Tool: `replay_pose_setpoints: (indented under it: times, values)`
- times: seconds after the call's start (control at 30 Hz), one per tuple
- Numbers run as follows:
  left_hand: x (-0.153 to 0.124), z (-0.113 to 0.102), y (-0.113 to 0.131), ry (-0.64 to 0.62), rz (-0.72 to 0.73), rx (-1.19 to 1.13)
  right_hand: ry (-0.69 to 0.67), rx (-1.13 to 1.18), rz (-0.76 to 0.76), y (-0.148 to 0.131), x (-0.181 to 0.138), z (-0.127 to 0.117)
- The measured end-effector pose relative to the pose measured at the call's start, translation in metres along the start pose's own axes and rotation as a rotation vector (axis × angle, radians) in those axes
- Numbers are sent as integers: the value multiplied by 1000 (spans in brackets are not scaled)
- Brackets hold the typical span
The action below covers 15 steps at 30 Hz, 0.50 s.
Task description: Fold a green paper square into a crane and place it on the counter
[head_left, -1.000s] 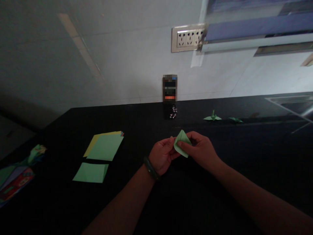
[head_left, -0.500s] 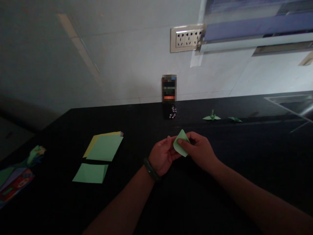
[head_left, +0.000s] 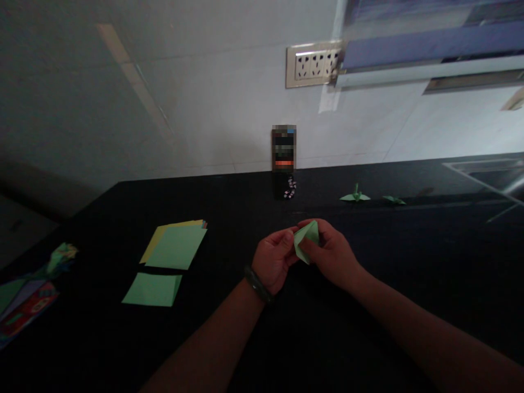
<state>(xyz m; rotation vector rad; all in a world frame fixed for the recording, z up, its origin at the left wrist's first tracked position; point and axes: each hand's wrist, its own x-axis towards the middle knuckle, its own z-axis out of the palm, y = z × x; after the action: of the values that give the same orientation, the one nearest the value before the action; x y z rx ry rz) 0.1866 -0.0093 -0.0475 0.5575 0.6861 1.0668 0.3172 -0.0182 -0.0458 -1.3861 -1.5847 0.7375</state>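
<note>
A small piece of folded light green paper point(head_left: 308, 238) is held between both hands above the black countertop. My left hand point(head_left: 273, 256), with a dark bangle on its wrist, pinches the paper's left edge between thumb and fingers. From the right, my right hand point(head_left: 333, 248) grips it, thumb on the near face and fingers behind. One flap of the paper stands partly lifted. Some fingertips are hidden behind it. To the left lie a folded green sheet point(head_left: 152, 289) and a stack of green and yellow paper point(head_left: 177, 247).
A phone point(head_left: 284, 148) leans on the wall, with a beaded strap point(head_left: 290, 187) below it. Two green origami figures, a crane point(head_left: 356, 195) and a flatter one point(head_left: 394, 200), sit at the back right. A sink edge point(head_left: 483, 183) is far right; a colourful packet point(head_left: 30, 311) lies far left.
The folded paper has turned and shifted slightly right, and a flap on it now opens. My left thumb has moved onto its left edge.
</note>
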Motion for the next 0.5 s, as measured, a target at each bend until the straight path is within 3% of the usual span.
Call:
replay_pose_setpoints:
  times: [0.23,0.5]
  values:
    - [-2,2,-5,12,0,49,38,-162,-160,-4,0,-2]
    - [-2,3,-1,56,-104,95,54,-64,12,-3,5,-4]
